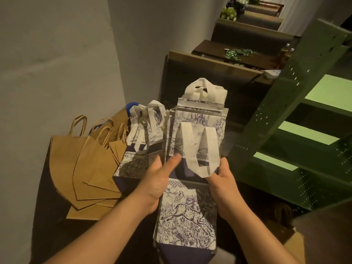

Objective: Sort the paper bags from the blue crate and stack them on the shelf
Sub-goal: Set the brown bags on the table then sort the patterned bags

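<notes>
- Both hands hold a flat stack of printed bags (192, 202) upright-lengthwise in the middle of the view; the bags are white with a blue drawing of a leaping deer and plants, with a dark blue band at the near end
- The left hand (156, 183) grips the stack's left edge; its thumb lies across the front face and the other fingers are hidden behind the paper, so the fingers are clamped on the stack
- The right hand (224, 183) grips the right edge; its thumb presses near the lower end of a white handle (200, 151) folded down over the front; the remaining fingers curl behind the stack
- More white handles (205, 90) stick up at the far end of the held stack
- A second pile of printed bags (141, 149) lies just to the left, touching or nearly touching the held stack; its own white handles point away
- A fan of brown bags (83, 168) with twisted paper handles lies further left on a dark surface, overlapping each other
- A small piece of something blue (133, 107) shows behind the second pile; I cannot tell whether it is the crate
- A green shelf (297, 130) of perforated metal stands to the right, its boards lit pale green
- Dark wooden steps (247, 35) rise behind, with small green packets (236, 53) scattered on one
</notes>
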Demonstrator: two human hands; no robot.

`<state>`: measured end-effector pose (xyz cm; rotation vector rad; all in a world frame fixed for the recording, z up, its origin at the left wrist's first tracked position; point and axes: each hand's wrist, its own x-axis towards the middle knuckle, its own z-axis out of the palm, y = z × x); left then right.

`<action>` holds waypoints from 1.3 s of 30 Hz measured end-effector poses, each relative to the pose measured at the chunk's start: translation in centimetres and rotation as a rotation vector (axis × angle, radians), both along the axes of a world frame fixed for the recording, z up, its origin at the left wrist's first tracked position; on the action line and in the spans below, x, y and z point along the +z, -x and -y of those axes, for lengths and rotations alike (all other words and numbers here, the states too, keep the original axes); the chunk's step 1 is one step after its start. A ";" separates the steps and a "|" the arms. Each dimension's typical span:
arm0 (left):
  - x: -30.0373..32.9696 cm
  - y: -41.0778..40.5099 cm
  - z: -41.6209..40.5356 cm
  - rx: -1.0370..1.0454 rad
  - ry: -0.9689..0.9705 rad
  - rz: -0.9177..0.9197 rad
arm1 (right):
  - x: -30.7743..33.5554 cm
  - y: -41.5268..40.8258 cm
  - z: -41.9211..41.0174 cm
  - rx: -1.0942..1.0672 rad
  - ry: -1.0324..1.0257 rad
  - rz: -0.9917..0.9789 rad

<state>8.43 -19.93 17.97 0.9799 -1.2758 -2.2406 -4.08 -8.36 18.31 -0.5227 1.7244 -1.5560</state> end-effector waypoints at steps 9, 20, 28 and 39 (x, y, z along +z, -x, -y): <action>-0.1 0.6 -0.1 -0.043 0.212 0.049 | 0.3 0.2 0.0 -0.002 -0.095 -0.009; 0.4 2.0 5.7 -0.111 0.368 0.376 | 0.2 0.9 0.1 -0.154 -0.025 0.058; -4.7 1.2 12.6 0.045 0.292 0.750 | -0.4 1.4 0.0 -0.228 -0.075 0.042; -6.2 3.8 11.4 -0.041 0.193 0.789 | -2.1 2.4 -0.2 -0.260 -0.195 0.011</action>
